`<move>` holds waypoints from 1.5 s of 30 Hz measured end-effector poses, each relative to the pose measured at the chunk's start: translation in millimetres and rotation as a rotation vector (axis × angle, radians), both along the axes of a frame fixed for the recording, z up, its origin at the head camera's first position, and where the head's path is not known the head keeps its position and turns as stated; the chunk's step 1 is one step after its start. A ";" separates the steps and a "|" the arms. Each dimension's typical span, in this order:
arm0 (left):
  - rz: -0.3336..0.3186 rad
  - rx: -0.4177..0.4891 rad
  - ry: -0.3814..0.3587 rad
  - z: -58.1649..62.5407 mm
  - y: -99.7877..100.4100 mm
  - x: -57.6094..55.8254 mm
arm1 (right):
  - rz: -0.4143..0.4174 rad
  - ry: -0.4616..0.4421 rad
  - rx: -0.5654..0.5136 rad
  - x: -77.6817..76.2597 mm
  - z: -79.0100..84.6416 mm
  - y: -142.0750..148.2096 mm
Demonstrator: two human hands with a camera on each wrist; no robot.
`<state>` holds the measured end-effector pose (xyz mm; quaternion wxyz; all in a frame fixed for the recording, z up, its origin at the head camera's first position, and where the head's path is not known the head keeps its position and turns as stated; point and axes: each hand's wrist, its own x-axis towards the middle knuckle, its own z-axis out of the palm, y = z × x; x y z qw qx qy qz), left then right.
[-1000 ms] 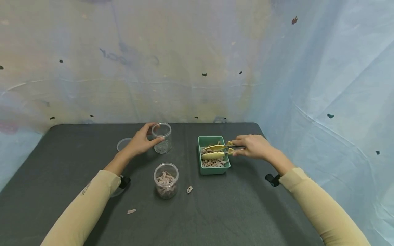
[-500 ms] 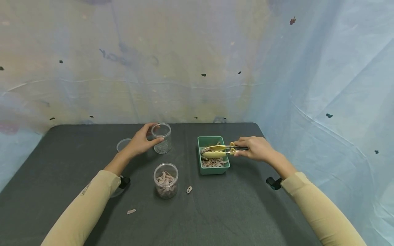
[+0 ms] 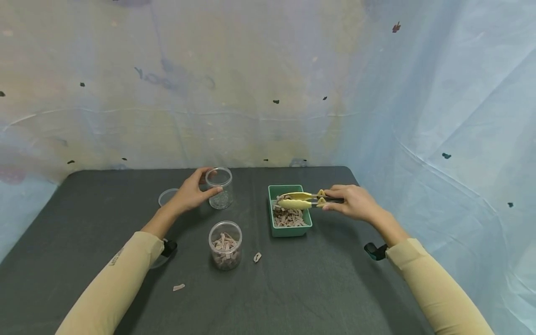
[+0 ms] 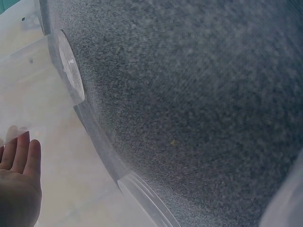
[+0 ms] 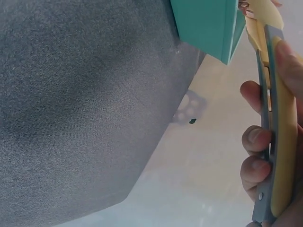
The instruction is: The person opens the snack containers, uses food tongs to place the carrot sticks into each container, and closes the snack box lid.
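My left hand point(image 3: 188, 193) holds an upright, clear plastic jar point(image 3: 222, 197) near the table's back edge, thumb at the near side and fingers behind. In the left wrist view, fingers point(image 4: 32, 158) lie against the jar's point(image 4: 35, 80) wall. My right hand point(image 3: 353, 202) grips tongs point(image 3: 295, 204) with yellow scalloped heads, over a green rectangular tub point(image 3: 291, 231). Small pale brown strips point(image 3: 289, 218) fill the tub's bottom. The right wrist view shows fingers and thumb wrapped round the tongs' handles point(image 5: 284, 142), the heads partly cut off beside the tub point(image 5: 203, 23).
A second clear jar point(image 3: 226, 260), partly filled with similar strips, stands nearer me. Single pieces lie on the dark table: a small ring-shaped one point(image 3: 257, 257) and a strip point(image 3: 178, 287). A clear round lid point(image 3: 166, 195) lies partly behind my left arm. Plastic sheeting point(image 3: 251, 93) hangs behind.
My right hand and the tongs have shifted slightly right and back over the tub, showing more of the strips. My left hand and its jar have stayed put.
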<state>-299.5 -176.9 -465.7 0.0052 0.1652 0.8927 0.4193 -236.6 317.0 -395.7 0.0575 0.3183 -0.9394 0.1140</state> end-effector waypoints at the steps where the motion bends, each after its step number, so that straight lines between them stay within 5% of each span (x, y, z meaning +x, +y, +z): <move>1: 0.000 0.000 -0.001 0.1 0.0 -0.1 | -0.007 -0.003 -0.010 0.2 0.4 0.5; 14: -0.007 0.010 0.012 1.4 -0.9 1.1 | -0.081 -0.002 -0.042 -0.2 12.3 6.5; 45: -0.015 0.019 0.025 0.0 -1.3 1.1 | -0.088 0.002 -0.052 -3.6 30.1 -0.1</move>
